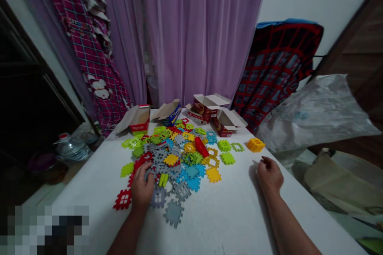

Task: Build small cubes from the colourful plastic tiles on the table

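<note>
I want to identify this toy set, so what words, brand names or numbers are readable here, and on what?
No text can be read with certainty.
Left open cardboard box: red and yellow print, too blurred to read.
Box with blue print: too small to read.
Red-printed boxes at the back right: too blurred to read.
Grey plastic puzzle piece: no readable marks.
</note>
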The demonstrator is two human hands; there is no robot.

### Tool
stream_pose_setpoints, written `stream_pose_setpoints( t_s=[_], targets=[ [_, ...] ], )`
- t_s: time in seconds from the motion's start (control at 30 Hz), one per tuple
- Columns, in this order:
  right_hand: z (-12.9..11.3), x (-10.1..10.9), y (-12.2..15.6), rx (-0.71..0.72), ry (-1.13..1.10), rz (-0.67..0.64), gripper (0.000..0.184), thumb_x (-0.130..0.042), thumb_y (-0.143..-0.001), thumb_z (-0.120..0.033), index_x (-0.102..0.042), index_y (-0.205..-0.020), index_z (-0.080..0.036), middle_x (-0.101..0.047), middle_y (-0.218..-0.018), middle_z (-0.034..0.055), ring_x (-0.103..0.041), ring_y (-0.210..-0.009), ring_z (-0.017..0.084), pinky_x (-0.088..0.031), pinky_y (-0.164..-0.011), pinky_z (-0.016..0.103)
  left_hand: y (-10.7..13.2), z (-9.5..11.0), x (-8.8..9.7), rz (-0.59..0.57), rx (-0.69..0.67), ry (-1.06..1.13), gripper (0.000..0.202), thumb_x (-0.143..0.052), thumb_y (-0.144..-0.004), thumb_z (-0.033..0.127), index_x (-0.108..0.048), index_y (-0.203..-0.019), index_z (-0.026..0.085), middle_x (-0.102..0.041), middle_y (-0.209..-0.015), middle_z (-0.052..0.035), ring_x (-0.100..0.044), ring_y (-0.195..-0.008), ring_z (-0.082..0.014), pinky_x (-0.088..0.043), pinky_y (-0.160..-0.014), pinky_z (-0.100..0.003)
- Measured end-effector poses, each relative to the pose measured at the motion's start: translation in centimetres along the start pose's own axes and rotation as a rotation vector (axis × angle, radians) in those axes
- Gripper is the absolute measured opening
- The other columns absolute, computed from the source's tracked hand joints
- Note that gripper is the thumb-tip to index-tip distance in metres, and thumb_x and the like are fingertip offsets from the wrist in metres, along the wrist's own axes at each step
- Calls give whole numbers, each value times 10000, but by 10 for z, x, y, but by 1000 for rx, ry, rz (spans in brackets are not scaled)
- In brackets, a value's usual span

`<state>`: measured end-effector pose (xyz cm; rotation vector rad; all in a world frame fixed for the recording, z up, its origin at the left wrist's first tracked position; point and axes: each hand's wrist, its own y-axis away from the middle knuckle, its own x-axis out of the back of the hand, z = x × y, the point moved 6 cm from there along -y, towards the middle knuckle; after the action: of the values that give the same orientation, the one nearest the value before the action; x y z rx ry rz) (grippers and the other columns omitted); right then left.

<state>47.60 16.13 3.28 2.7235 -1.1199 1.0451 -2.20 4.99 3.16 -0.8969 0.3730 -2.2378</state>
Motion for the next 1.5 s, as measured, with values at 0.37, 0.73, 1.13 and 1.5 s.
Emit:
stream_pose_setpoints(
  t_s=[0.37, 0.73, 1.13, 1.5],
  targets=[
    [-21, -19, 48, 73, -121, -82, 485, -452, -680, -373, -692, -1037, -150, -717, -1009, 128, -629, -835, 262, -477, -792, 385, 3, 4, -2, 70, -59, 10, 336, -461, -804, 193, -692, -1048, 200, -712, -1094, -86, -648, -1071, -232, -515, -997, -415],
    [-110, -79, 105, 563, -6, -293, 413, -418, -835, -388, -679, -1075, -176, -703, -1104, 106, -614, -1023, 237, -455, -898, 349, 3, 10, 0, 74, -89, -32, 334, -467, -793, 173, -704, -1026, 211, -722, -1074, -78, -662, -1039, -228, -531, -958, -392],
    [-175, -122, 81, 475, 333, -534, 477, -635, -821, -449, -613, -1227, -200, -724, -1070, 110, -669, -962, 259, -463, -805, 338, 5, 2, -4, 91, -67, -18, 341, -449, -813, 196, -698, -1046, 203, -717, -1083, -92, -655, -1056, -240, -525, -972, -430],
    [-168, -130, 67, 374, 166, -458, 408, -413, -934, -333, -705, -1188, -203, -724, -1155, 86, -662, -1040, 230, -484, -848, 304, 7, -1, -3, 70, -8, 36, 341, -455, -829, 226, -695, -1071, 218, -710, -1125, -85, -643, -1089, -241, -509, -998, -442]
  ],
)
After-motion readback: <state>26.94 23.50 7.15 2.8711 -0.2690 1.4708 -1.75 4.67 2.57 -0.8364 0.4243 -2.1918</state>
